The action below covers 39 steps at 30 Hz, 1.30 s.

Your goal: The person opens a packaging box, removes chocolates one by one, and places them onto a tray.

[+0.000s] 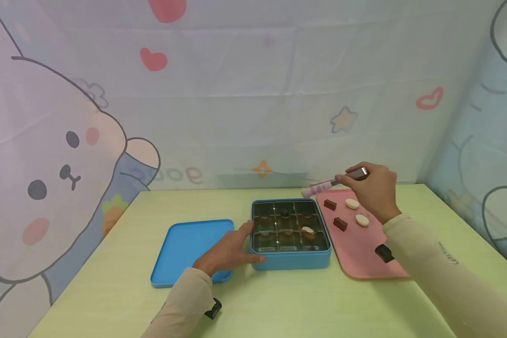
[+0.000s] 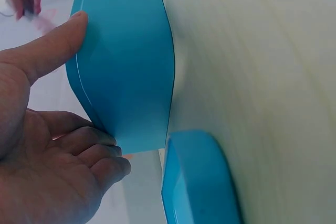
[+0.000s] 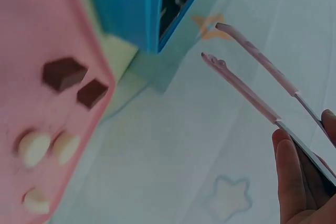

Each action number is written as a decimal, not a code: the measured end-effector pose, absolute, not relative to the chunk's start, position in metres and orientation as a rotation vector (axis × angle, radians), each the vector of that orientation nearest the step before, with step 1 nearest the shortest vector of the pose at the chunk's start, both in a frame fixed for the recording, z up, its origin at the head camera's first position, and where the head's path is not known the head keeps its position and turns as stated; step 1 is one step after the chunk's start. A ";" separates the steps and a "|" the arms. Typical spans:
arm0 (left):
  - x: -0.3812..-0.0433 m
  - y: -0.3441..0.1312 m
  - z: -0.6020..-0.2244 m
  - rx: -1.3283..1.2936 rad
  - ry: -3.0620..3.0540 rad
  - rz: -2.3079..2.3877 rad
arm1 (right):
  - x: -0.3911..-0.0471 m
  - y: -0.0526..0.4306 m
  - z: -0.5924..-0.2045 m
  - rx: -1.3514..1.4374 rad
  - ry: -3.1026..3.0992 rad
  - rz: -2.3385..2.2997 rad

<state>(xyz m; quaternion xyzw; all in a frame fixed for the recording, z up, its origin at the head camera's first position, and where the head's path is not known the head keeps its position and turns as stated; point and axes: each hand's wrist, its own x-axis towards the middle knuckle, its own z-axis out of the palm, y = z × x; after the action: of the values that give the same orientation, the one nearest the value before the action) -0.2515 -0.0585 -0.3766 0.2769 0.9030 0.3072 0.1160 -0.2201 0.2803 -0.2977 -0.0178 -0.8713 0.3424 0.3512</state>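
While right hand [image 1: 373, 191] grips tongs [image 1: 320, 188], left hand [image 1: 229, 249] spread against box [image 1: 293, 261], we risk dropping chocolates [image 1: 340, 224] through weak squeezing.

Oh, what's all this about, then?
Someone is holding tongs in their right hand, tips apart with nothing between them, near the back right corner of a blue box. Their left hand rests against the box's left side. The box has small compartments; a pale piece sits in the right-hand column. Brown pieces and more pale pieces lie on a pink tray to the right. A blue lid lies to the left.
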 end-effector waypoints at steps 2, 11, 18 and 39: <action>-0.252 -0.060 -0.376 0.818 2.648 0.903 | -0.227 0.264 -0.297 0.008 -2.261 0.898; -0.254 -0.062 -0.377 0.823 2.628 0.917 | -0.245 0.226 -0.314 0.117 -2.362 0.822; -0.254 -0.062 -0.375 0.839 2.633 0.903 | -0.250 0.215 -0.320 0.148 -2.418 0.763; -0.254 -0.061 -0.378 0.834 2.645 0.892 | -0.251 0.203 -0.331 0.183 -2.395 0.692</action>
<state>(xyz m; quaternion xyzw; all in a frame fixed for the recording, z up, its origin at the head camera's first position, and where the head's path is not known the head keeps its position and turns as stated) -0.2544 -0.0613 -0.3776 0.2844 0.9020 0.3041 0.1141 -0.2512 0.2029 -0.3305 0.0694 -0.9091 0.2626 0.3157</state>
